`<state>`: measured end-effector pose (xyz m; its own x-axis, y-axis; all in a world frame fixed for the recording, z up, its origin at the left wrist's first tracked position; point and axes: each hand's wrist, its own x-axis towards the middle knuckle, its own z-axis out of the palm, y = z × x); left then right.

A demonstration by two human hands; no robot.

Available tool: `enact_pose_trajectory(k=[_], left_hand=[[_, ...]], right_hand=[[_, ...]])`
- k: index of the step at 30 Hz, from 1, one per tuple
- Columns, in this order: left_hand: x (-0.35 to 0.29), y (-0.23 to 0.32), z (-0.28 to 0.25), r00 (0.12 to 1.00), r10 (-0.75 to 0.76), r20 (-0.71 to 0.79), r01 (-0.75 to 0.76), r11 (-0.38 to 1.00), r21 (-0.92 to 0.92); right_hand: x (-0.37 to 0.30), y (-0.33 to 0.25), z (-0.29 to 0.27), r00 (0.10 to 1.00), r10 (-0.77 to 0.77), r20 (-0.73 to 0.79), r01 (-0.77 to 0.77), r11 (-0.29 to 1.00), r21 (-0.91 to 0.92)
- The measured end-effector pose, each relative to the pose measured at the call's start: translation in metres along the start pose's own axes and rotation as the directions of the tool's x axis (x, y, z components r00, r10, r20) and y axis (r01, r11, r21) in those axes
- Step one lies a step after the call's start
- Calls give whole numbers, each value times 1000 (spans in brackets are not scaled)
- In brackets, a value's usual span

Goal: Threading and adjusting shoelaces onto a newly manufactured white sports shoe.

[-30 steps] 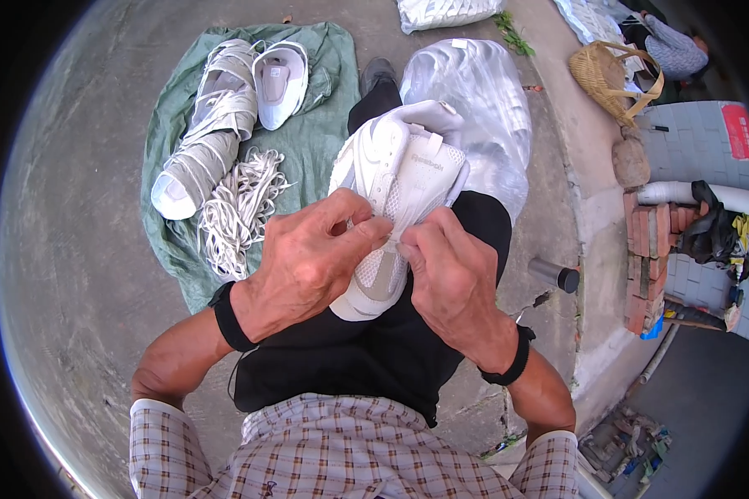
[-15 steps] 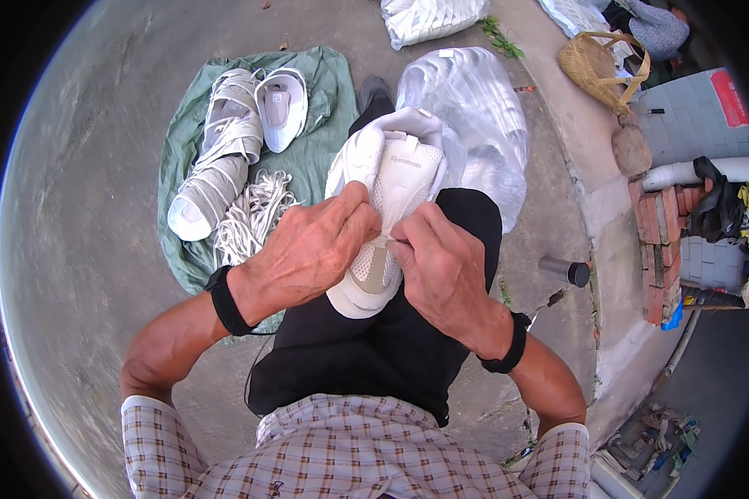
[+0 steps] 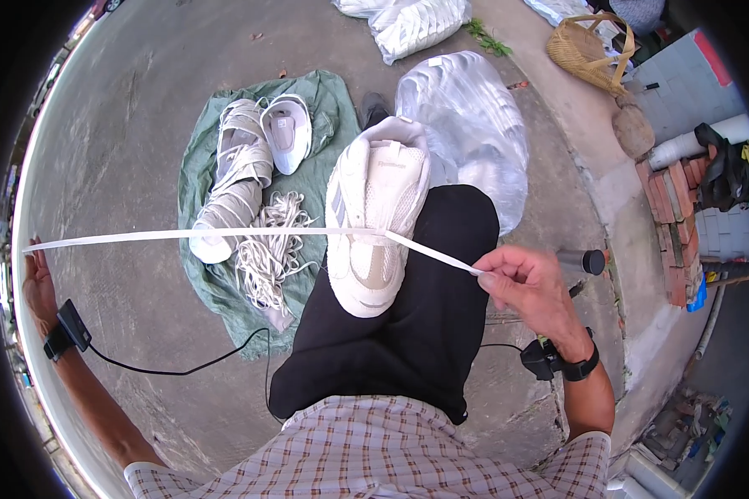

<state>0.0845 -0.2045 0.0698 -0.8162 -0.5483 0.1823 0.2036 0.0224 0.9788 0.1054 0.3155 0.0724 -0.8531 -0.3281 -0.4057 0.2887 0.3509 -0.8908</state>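
Fingers [image 3: 504, 257] of right hand [image 3: 531, 287] and left hand [image 3: 39, 287] — pinching two ends of one white lace [image 3: 225, 236] — one shoe [image 3: 383, 200] between

Left arm [image 3: 100, 407] slanting outward toward far left; left grip [image 3: 39, 289] sitting at scene's left edge, fingers [image 3: 37, 266] pointing far, tips pinching. Right arm [image 3: 589, 403] pointing far on right, wrist [image 3: 568, 342] angling left; right grip [image 3: 528, 289] leaning left, thumb [image 3: 493, 284] pinching against index finger [image 3: 501, 256]. Both grips sitting well apart.

Even daylight covers the grey concrete floor [image 3: 133, 191], with 1 red brick stack [image 3: 674, 237] rightward.
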Motion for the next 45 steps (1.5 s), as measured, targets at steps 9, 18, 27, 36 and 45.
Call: enact_pose_trajectory(k=[9,18,27,36,45], left_hand=[[-110,-108,269,960,84,266,-141,969,202],[127,88,-253,997,13,70,-4,992,-125],[185,127,-371,970,-192,-150,100,874,-475],[155,69,-184,910,-408,-74,356,862,-361],[-151,60,164,630,-344,696,476,879,4]], right_hand=[[-105,58,-160,964,-32,-265,82,980,180],[-285,142,-277,790,61,-610,-41,998,47],[-385,188,-297,538,70,-840,-47,998,52],[-218,18,-140,699,-185,-690,31,973,-229],[-58,-59,35,903,-423,71,429,888,-166]])
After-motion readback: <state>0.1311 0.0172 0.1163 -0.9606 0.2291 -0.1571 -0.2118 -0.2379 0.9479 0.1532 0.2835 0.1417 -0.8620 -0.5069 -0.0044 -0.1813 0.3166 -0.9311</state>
